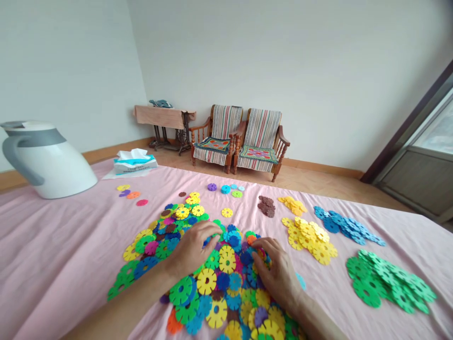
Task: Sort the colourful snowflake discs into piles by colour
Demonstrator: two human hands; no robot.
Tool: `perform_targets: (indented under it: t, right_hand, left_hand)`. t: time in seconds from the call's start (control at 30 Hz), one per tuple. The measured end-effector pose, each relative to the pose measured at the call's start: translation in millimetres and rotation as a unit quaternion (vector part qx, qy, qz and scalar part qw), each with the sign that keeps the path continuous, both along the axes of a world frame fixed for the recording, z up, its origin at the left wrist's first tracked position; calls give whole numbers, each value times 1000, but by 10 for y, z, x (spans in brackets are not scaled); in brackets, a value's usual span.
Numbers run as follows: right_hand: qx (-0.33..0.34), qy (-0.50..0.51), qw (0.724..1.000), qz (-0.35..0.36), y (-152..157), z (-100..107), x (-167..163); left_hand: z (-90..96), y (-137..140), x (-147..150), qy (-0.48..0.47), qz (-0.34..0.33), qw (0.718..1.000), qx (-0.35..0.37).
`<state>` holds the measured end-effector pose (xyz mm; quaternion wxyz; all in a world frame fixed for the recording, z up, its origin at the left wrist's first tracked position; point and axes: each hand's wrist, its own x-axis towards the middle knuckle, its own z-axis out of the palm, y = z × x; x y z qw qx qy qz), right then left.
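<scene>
A mixed pile of flat, notched plastic discs (226, 259) in many colours spreads over the pink cloth in front of me. My left hand (194, 245) lies palm down on the pile's middle, fingers curved and thumb apart, its fingertips by green and blue discs. On the pile's right side rests my right hand (278, 271), fingers bent and thumb spread from them. Its index fingertip is beside an orange disc (251, 239). No disc is visibly gripped in either hand, though the palms are hidden.
Sorted discs lie at right: brown (266, 206), small yellow (293, 206), large yellow (309, 238), blue (347, 225) and green (389, 281). A white jug (58, 163) and tissue box (135, 163) stand at left. Two armchairs (260, 141) are beyond the table.
</scene>
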<state>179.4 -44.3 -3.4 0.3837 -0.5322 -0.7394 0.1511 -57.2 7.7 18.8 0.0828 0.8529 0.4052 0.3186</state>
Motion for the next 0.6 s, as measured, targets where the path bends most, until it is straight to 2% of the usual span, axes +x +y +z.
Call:
perform_targets:
  t: [0.1,0.17,0.2,0.27,0.33,0.4,0.53,0.6]
  right_hand:
    - [-1,-1,1000,0,6,-15,1]
    - [0,-2,1000,1,10,-25,2]
    - [0,-3,1000,3,11,-30,3]
    - [0,-4,1000,6,14,-40,6]
    - [-1,-6,1000,8,18,-50,12]
    - [2,-7,1000,9,22,-60,16]
    - [8,-5,1000,7,29,-67,15]
    - [8,-4,1000,7,28,-62,12]
  left_hand:
    - [-39,235,-239,57,136,988,54]
    - [-98,367,-387,123,212,968,52]
    - [-131,410,-438,150,235,960,36]
    - [-186,439,-479,186,242,952,-1]
    - [-206,399,-446,201,200,958,-26]
    - [-174,310,-368,204,131,969,-44]
    - [38,89,-200,166,-7,981,-101]
    - [174,-4,-145,133,-87,975,-157]
